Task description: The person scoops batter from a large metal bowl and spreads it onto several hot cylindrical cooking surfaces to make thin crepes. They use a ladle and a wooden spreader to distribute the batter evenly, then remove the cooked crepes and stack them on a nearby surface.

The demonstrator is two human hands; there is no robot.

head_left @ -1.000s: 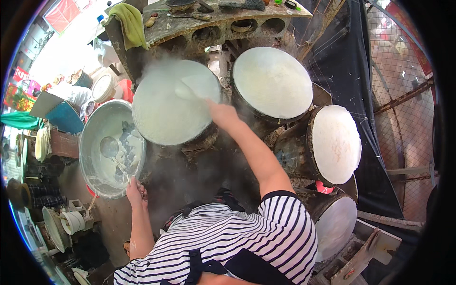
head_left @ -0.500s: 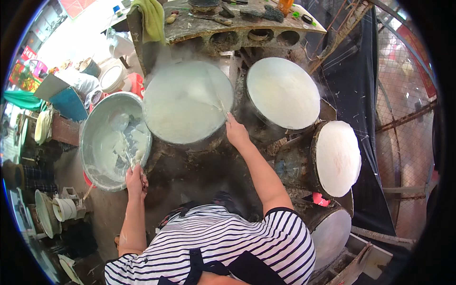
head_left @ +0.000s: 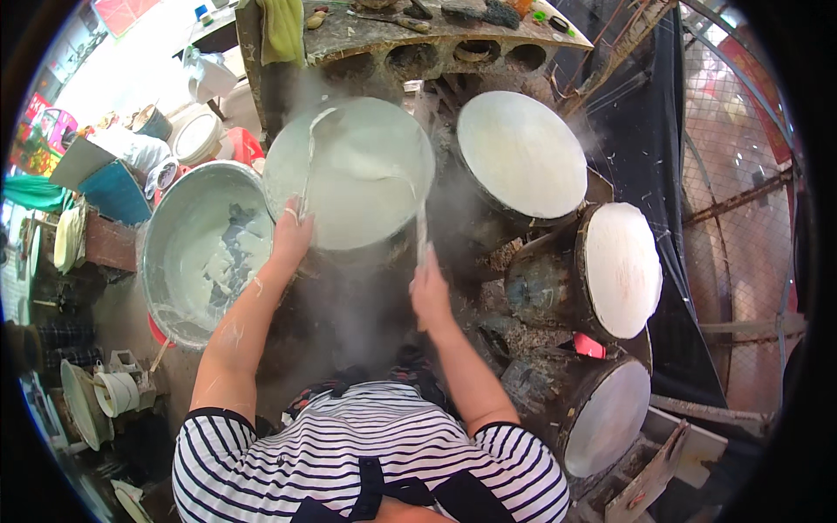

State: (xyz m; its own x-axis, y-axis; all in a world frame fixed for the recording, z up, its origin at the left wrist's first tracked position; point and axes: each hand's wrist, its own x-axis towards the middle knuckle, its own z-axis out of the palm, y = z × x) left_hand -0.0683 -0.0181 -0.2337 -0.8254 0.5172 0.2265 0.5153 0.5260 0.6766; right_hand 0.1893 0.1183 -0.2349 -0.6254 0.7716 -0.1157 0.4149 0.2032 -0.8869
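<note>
My left hand [head_left: 295,222] grips the metal handle of a batter-coated ladle [head_left: 310,148], now raised over the steaming round griddle [head_left: 340,218] of pale batter at centre. My right hand [head_left: 429,288], lower and to the right, is closed on a long pale handle [head_left: 422,228] that reaches up to the griddle's right side; a flat spreader at its far end is faint in steam and batter. Left of the griddle stands a large metal basin [head_left: 161,270] holding white batter, with grey bottom showing through.
Three more white-topped round griddles [head_left: 521,154] curve down my right, beside a black sheet and wire mesh [head_left: 724,174]. A cluttered ledge [head_left: 366,39] with round holes and a yellow-green cloth [head_left: 281,30] is ahead. Buckets [head_left: 116,392], boxes and bags crowd the left.
My left hand has moved up and right, lifting the ladle from the basin to over the centre griddle. My right hand has drawn back toward me with the long handle.
</note>
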